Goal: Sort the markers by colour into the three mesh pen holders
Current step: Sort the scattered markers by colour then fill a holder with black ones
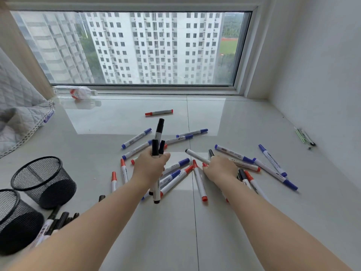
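Note:
My left hand point(149, 167) grips a bundle of black-capped markers point(157, 137) held upright above the pile. My right hand point(220, 169) lies on the scattered markers and pinches a black-capped marker point(196, 155) that points up and left. Blue-capped markers point(233, 153) and red-capped markers point(199, 180) lie loose around both hands on the white sill point(175, 231). One red marker point(159, 112) lies apart, nearer the window. Two black mesh pen holders point(42, 180) point(15, 220) lie on their sides at the left, with several black markers point(56, 222) beside them.
A plastic bottle point(80, 92) lies by the window frame at the back left. A quilted grey cloth point(17, 114) covers the left edge. A green pen point(303, 136) rests near the right wall point(322, 85), which closes off that side.

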{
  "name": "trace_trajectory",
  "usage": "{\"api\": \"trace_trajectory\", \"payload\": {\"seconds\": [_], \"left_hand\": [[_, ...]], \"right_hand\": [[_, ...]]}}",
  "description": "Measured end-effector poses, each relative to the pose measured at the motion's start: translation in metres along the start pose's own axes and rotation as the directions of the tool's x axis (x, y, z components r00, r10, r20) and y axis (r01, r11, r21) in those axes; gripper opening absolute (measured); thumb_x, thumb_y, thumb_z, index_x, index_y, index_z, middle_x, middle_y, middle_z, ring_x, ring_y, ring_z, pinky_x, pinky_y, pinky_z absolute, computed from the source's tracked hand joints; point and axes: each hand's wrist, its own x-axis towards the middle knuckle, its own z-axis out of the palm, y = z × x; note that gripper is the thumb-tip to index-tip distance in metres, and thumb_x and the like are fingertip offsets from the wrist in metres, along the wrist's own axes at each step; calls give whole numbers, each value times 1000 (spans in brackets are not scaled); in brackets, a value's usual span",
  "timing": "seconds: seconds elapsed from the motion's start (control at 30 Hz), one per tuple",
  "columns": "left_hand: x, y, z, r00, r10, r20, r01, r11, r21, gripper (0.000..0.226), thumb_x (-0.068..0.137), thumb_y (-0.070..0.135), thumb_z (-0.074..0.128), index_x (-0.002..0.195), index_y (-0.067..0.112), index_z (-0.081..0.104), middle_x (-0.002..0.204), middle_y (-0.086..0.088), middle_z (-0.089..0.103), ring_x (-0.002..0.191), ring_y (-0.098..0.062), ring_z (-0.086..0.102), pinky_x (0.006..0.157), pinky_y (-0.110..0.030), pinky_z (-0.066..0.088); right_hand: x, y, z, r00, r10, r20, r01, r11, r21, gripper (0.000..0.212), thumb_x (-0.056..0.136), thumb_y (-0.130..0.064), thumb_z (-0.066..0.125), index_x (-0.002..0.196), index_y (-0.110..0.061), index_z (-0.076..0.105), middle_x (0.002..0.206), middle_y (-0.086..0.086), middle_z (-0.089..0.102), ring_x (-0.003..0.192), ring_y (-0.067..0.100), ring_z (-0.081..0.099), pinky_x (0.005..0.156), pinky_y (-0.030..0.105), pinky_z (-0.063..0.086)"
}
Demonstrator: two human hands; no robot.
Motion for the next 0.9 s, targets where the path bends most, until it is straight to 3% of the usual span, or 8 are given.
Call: {"api": "trace_trajectory", "payload": {"seconds": [0.2,0.3,0.37,0.47,0.53,0.67,0.77,0.9], "left_hand": [[-18,3,-13,1000,-17,-10,17,999,-48,11,87,24,61,92,16,56,68,-1,57,58,-13,54,53,-25,46],[-26,4,-20,999,-8,-31,6,999,-51,12,87,24,61,92,16,54,67,2,56,58,-12,54,52,-23,44],[-31,5,-23,999,-12,-36,10,998,-65,11,87,23,62,89,18,53,66,1,56,57,-12,54,53,-24,44],[-37,3,-25,999,-40,-7,40,997,-61,12,87,22,61,91,15,52,66,-1,55,59,-14,54,53,-26,45],[-39,3,-26,998,-60,18,61,996,-65,13,88,22,61,93,14,52,67,-1,55,61,-15,54,54,-26,46],[-48,1,-33,995,-98,33,102,987,-124,9,89,22,60,90,16,53,67,-1,55,61,-13,55,56,-24,48],[-62,-4,-40,996,-88,25,90,988,-129,11,89,24,59,83,15,56,65,1,57,58,-11,56,51,-19,47],[-89,-20,-54,998,-69,9,70,982,-176,13,88,27,61,85,15,59,63,3,61,54,-5,61,52,-21,49]], "right_hand": [[-16,7,-7,999,-50,-19,50,999,17,30,91,-45,47,98,-17,56,67,-4,49,55,11,46,43,23,30],[-21,15,-9,994,44,-100,-36,996,77,31,92,-42,47,104,-14,51,77,0,56,61,16,51,43,25,31],[-22,19,-7,988,95,-123,-94,995,14,29,93,-34,47,108,-10,51,79,3,58,57,16,49,40,24,28],[-26,17,-5,993,97,-72,-102,993,-65,30,92,-39,48,93,-13,61,62,-1,49,48,12,44,39,22,26],[-27,15,-7,993,81,-83,-83,996,-28,34,89,-45,47,85,-15,61,59,-2,49,49,12,45,40,22,29],[-38,13,-21,988,43,-146,-33,997,72,31,86,-39,47,85,-12,62,61,-1,52,52,12,48,42,22,33],[-60,3,-29,999,-8,-44,20,958,285,29,87,-34,48,91,-8,60,67,1,55,58,15,53,44,26,36],[-108,-17,-20,983,-85,162,-63,675,735,20,91,-16,45,103,-2,54,74,8,56,52,16,58,39,23,46]]}}
